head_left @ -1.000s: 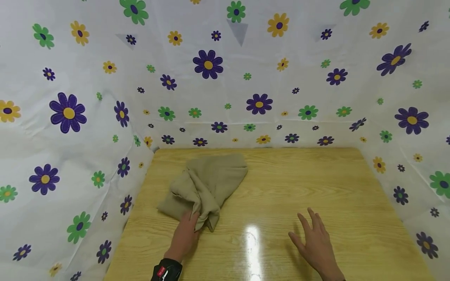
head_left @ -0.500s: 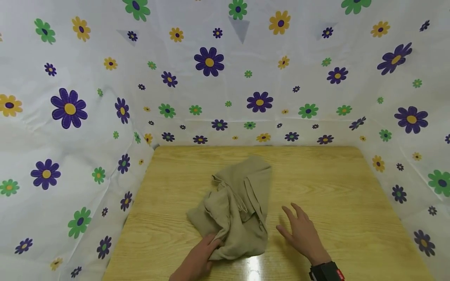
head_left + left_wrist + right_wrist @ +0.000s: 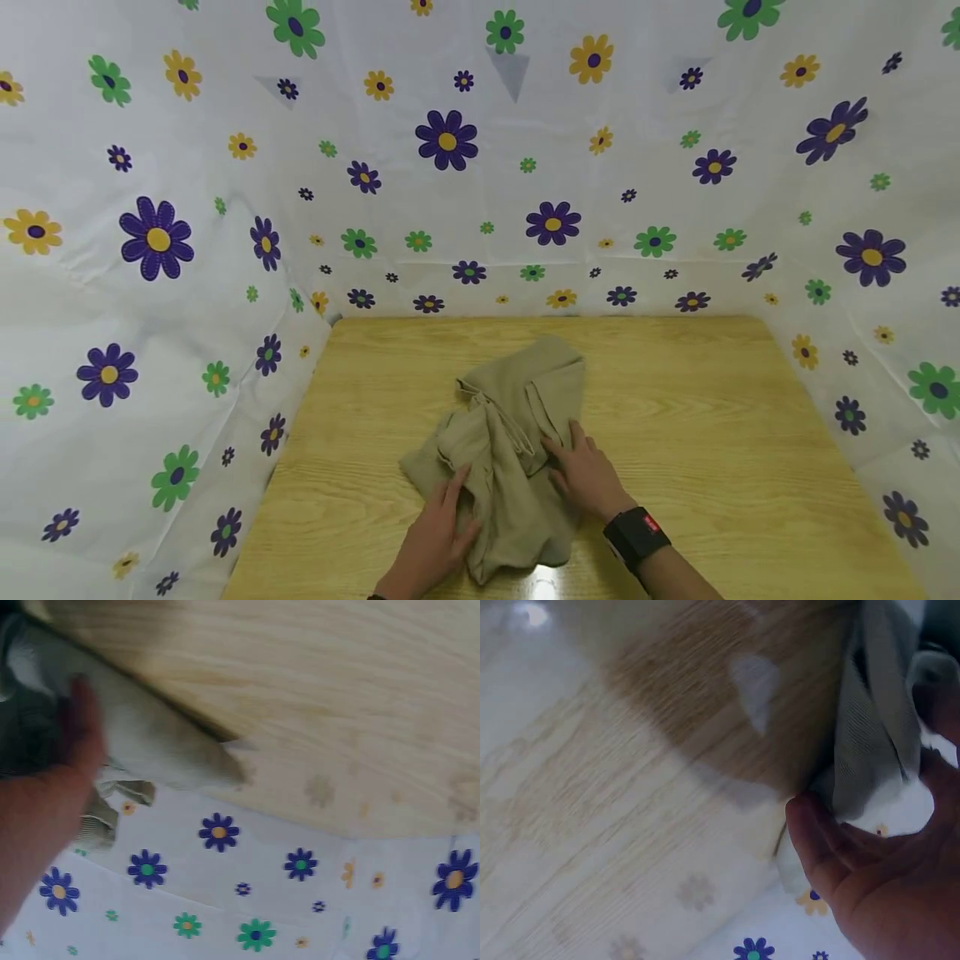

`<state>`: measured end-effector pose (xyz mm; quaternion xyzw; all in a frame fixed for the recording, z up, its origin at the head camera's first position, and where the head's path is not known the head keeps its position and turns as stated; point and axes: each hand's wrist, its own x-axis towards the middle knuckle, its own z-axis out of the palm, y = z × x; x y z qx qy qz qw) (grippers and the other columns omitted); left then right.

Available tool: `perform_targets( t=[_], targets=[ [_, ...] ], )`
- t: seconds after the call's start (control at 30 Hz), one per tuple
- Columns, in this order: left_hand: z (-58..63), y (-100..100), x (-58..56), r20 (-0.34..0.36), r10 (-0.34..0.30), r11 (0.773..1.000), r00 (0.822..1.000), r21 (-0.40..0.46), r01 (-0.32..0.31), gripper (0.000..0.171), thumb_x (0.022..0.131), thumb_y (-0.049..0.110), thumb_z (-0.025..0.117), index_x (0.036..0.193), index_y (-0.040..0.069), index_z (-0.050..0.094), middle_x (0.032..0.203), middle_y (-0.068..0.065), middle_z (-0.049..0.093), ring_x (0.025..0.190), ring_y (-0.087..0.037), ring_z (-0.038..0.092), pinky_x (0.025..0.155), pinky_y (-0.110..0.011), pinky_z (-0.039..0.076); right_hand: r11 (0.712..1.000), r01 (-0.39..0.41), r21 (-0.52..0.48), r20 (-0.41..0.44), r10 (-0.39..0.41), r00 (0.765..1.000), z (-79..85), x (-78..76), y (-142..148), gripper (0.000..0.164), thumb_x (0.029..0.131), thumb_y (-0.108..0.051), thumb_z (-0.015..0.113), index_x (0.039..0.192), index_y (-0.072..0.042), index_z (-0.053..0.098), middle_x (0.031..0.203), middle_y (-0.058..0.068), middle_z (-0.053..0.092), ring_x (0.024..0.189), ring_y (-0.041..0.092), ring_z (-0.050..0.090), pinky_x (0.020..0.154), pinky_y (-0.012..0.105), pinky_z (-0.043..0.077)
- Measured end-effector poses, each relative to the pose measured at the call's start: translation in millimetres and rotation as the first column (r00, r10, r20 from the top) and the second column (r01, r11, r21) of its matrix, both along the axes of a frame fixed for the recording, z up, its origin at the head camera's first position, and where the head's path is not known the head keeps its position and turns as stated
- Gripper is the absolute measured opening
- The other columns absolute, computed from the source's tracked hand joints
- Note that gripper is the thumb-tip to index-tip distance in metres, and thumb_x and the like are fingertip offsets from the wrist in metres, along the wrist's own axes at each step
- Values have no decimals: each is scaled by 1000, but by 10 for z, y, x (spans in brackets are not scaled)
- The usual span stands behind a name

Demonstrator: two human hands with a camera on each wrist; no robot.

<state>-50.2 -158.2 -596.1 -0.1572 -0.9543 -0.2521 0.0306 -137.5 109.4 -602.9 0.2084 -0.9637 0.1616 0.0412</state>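
Note:
A crumpled khaki garment (image 3: 517, 483) lies in loose folds near the middle of the wooden table, with what looks like a thin cord or seam across its upper folds. My left hand (image 3: 435, 542) rests on its near left side, fingers fairly straight on the fabric. At the garment's right edge, my right hand (image 3: 588, 477) touches the folds with fingers spread. In the right wrist view, the right hand (image 3: 885, 885) has thumb and fingers apart, beside the hanging cloth (image 3: 874, 742). The left wrist view is blurred; the left hand (image 3: 45, 802) overlaps the fabric (image 3: 150, 735).
The wooden table (image 3: 697, 417) extends on both sides of the garment. White sheeting (image 3: 660, 100) printed with purple, green and yellow flowers walls off the back and both sides. A black band (image 3: 636, 533) is around the right wrist.
The garment has shifted right and toward me, drawn by the left hand, which has since loosened its grip. The right hand has moved left onto the garment's right edge.

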Motion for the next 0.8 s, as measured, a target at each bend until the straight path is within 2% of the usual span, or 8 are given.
perform_targets(
  t=[0.1,0.2,0.3,0.4,0.5,0.7,0.73,0.8],
  targets=[
    [-8,161,-52,-5,113,993,994,-30,-113,92,84,41,74,155,14,21,117,-18,49,91,-27,55,52,-32,46,997,73,-25,-95,-75,993,-84,-93,-8,43,86,-15,74,123,0,58,130,26,46,96,39,60,66,47,54],
    [-28,301,-87,22,196,981,980,-9,-196,90,82,23,75,154,14,22,105,-16,52,79,-23,52,49,-30,41,980,159,-118,-130,-174,976,-128,-166,36,24,87,-4,69,107,6,58,112,22,53,81,33,62,62,43,53],
    [-28,320,-120,59,250,967,967,45,-252,86,82,2,64,155,17,21,97,-15,53,62,-15,46,46,-27,37,930,260,-260,-77,-288,954,-124,-199,139,8,88,3,60,96,2,58,97,19,55,75,31,60,63,45,50],
    [-4,188,-176,61,310,946,949,80,-314,81,85,-3,56,155,19,21,97,-18,52,55,-12,39,44,-25,33,837,378,-396,42,-395,918,-60,-178,311,11,86,3,54,96,0,56,86,17,56,69,30,56,60,45,46],
    [38,-40,-241,48,387,913,921,121,-390,79,86,-5,52,155,18,22,95,-18,49,52,-12,35,43,-24,32,718,502,-482,186,-476,860,21,-119,529,23,84,0,52,107,1,49,72,14,51,56,26,46,50,39,38],
    [110,-480,-335,55,551,809,833,210,-549,77,87,-2,48,155,18,18,102,-22,42,55,-18,39,43,-27,32,473,691,-547,404,-573,713,86,91,907,57,86,-13,59,131,-1,26,62,10,49,47,21,41,43,33,33],
    [115,-539,-343,55,578,788,814,223,-574,77,86,-1,47,155,17,18,106,-24,42,58,-20,40,44,-28,33,451,708,-543,420,-584,694,89,131,951,62,85,-14,60,133,-1,23,63,11,50,47,21,42,43,33,34],
    [129,-638,-363,78,618,746,783,258,-614,78,85,0,47,155,17,18,111,-28,40,67,-26,41,49,-32,34,444,725,-526,424,-603,676,106,199,1038,68,85,-15,62,136,-1,19,65,13,50,47,22,43,42,34,34]
  ],
)
